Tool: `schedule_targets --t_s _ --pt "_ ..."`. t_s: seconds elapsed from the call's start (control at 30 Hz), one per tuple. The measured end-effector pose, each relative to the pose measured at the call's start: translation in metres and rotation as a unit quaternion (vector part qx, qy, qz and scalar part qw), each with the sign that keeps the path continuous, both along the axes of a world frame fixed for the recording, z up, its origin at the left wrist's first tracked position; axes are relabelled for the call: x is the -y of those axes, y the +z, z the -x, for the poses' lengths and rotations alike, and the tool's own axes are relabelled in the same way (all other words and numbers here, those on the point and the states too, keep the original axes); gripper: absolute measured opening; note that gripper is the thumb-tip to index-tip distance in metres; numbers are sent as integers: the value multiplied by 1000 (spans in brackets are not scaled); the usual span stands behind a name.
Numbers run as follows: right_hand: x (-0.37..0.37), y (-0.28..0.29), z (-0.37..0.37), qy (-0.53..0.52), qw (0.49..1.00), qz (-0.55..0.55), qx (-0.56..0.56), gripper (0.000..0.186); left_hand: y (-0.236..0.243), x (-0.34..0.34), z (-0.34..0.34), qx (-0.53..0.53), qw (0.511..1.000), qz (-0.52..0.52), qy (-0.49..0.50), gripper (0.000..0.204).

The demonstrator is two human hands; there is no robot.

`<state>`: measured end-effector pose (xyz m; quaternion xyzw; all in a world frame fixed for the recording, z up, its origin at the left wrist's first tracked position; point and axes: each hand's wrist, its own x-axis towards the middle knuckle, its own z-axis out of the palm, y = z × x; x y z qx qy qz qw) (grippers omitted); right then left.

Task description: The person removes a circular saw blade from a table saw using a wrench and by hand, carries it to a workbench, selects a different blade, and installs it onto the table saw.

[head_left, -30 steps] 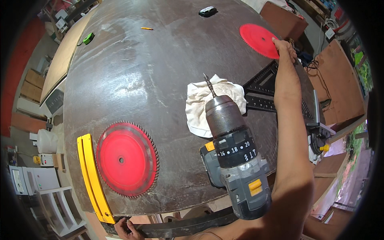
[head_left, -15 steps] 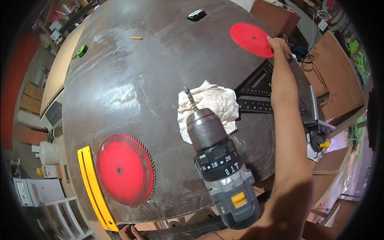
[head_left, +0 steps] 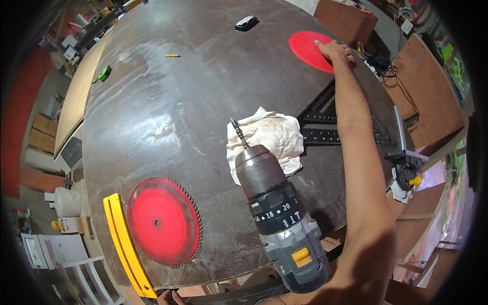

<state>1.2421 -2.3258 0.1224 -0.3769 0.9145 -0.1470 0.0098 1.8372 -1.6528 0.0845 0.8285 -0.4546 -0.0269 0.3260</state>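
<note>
My right hand (head_left: 335, 53) reaches onto a red saw blade (head_left: 308, 52) at the back right, thumb across its face and fingers curled at its right edge. My left hand (head_left: 170, 298), mostly hidden at the lower edge, has fingertips curled at a dark bar (head_left: 203, 297) beside yellow strips (head_left: 129, 246). A second red blade (head_left: 165, 218) lies to their right. A large cordless drill (head_left: 284, 244) with a bit looms in the lower middle, pointing over a crumpled white cloth (head_left: 272, 137); no hand shows on it. Black squares (head_left: 317, 136) lie under my right forearm.
The dark tabletop (head_left: 152, 86) holds a green tape measure (head_left: 104, 73), a pencil (head_left: 172, 55) and a black-and-white object (head_left: 246, 23). Right are a metal fence (head_left: 409, 168), cables and wooden boxes (head_left: 424, 91). Left are a pale board (head_left: 76, 101) and shelving.
The view has shifted, so most tabletop items sit lower. My right hand has moved leftward, farther onto the blade. The drill's tip now sits lower and farther left in the picture.
</note>
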Motion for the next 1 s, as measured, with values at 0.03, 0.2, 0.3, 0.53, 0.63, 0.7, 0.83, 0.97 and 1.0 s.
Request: schedule_targets --t_s 0.03,0.2,0.3,0.53,0.63,0.7,0.83,0.97,1.0 --pt "-1 6 -4 17 1000 -4 16 93 2 2 3 13 1000 6 -6 18" --pt "8 -5 41 4 1000 23 6 85 2 3 4 16 1000 9 -17 18" --pt "3 -4 35 26 999 28 -10 82 6 3 7 13 1000 -5 -7 17" --pt "10 0 43 39 999 -5 -36 78 2 11 5 40 998 24 -49 17" --pt "13 3 32 35 999 6 -26 80 -5 4 1 27 999 12 -28 16" --pt "20 -1 39 30 999 7 -22 80 -8 -2 -4 24 999 -5 -21 16" --pt "32 -11 47 34 999 15 -20 81 -12 1 -11 82 996 -12 -40 17" --pt "38 -9 43 28 999 31 -22 78 -14 -3 -11 57 998 -24 -21 18" --pt "43 -11 48 21 999 37 -25 76 -13 -3 -11 62 997 -27 -23 18"
